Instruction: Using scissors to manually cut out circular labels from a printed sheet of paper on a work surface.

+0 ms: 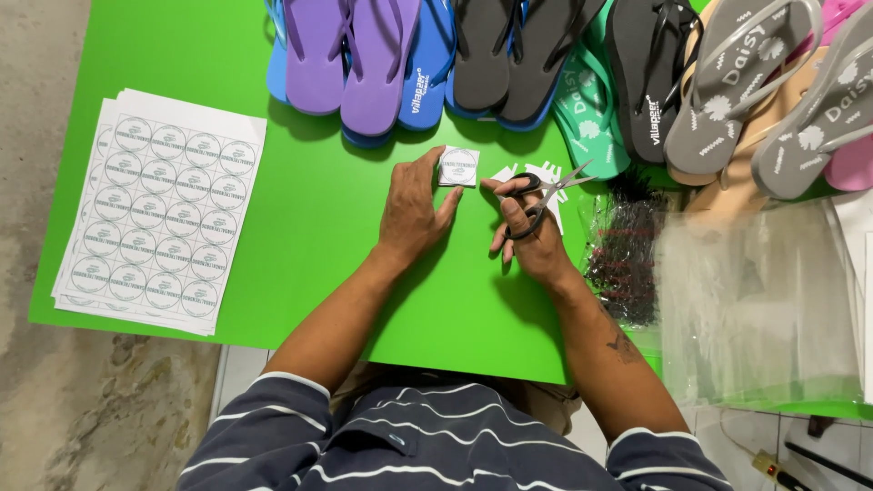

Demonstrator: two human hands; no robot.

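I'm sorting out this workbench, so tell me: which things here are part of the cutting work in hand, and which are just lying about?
In use: cut-out label in left hand; scissors in right hand; paper offcuts; stacked sheets of round labels.

Lying about: flip-flops; clear plastic bags; bundle of black ties.

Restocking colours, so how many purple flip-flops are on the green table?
2: one purple rubber flip-flop at the table's far edge, the other right beside it, both over blue ones. More may lie outside the frame.

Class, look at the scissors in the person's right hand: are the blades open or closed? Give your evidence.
Open. The scissors in the right hand show two blade tips spread apart in a V, pointing toward the flip-flops.
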